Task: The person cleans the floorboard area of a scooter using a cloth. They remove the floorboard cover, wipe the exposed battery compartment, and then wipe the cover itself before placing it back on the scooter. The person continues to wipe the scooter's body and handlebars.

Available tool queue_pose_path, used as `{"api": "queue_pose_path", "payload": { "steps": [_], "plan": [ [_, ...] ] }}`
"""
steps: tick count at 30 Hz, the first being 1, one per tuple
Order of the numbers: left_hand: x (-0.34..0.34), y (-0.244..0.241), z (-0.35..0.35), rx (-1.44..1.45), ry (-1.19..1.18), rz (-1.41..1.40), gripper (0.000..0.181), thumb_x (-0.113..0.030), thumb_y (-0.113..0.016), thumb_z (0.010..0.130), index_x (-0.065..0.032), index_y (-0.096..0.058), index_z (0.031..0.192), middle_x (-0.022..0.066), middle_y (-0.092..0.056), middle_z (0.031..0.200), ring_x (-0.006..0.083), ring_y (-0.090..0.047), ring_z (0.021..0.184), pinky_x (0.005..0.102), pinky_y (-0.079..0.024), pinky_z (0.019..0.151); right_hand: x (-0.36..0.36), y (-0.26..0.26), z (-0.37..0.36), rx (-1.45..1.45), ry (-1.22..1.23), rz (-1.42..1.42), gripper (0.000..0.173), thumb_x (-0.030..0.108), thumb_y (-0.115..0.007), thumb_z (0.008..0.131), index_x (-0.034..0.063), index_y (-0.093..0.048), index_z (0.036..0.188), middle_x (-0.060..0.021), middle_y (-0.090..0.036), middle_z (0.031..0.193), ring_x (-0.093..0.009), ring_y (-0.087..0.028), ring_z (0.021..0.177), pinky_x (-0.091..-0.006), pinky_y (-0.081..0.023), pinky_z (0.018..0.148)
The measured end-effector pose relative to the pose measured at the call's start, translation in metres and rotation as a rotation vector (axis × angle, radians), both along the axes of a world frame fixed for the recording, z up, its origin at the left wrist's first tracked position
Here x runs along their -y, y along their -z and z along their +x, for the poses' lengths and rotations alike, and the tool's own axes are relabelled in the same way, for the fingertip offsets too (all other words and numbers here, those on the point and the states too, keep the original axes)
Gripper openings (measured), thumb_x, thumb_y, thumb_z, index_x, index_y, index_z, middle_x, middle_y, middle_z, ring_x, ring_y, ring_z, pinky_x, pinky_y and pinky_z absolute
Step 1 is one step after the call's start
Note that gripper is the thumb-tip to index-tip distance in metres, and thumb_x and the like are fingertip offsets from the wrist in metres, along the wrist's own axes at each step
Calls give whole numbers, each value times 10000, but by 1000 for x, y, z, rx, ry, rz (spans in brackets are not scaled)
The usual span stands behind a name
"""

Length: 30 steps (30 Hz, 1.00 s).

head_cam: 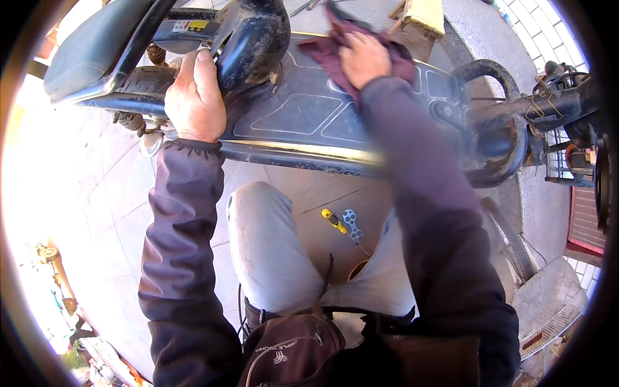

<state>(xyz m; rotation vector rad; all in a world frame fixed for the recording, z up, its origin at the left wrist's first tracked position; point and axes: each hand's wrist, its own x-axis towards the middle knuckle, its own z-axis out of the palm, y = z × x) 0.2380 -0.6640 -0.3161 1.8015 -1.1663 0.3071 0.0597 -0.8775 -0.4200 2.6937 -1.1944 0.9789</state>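
An electric scooter stands across the view, its black footboard (295,113) edged with a gold-coloured strip. My right hand (365,58) presses a dark maroon cloth (401,60) onto the far half of the footboard; part of the cloth hangs past the far edge. Its forearm is blurred. My left hand (196,94) grips a part of the black frame between the seat (89,43) and the thick frame tube (256,48); the gripped part is mostly hidden under the fingers.
A yellow-handled screwdriver (333,221) and a flat multi-hole wrench (352,225) lie on the paved floor between my knees. A wooden stool with a yellow top (424,17) stands beyond the scooter. At the lower right is a wire-mesh basket (551,300).
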Motion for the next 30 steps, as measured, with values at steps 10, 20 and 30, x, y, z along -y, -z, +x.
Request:
{"api": "queue_pose_path", "payload": {
  "steps": [10,20,30],
  "plan": [
    [0,4,8,64,40,6,323,-277,-373,959,-39,-586,913,193,-590,799,408,-564,736,395,-454,653,-78,-20,49,-76,-443,-5,250,185,-561,760,69,-659,959,-64,-622,1060,-280,-520,1078,-409,-414,907],
    [0,-1,1,30,-4,53,321,-287,-363,952,-57,-586,931,190,-597,825,417,-564,754,428,-452,655,-84,-18,49,-22,-368,-83,258,172,-555,745,55,-658,950,-76,-622,1043,-284,-528,1023,-398,-426,860],
    [-4,0,3,108,24,35,290,-240,-386,950,-39,-595,932,191,-605,840,412,-571,760,415,-459,655,-105,-28,28,-116,-484,45,219,155,-587,693,60,-657,877,-71,-596,995,-269,-501,1019,-387,-430,822]
  ]
}}
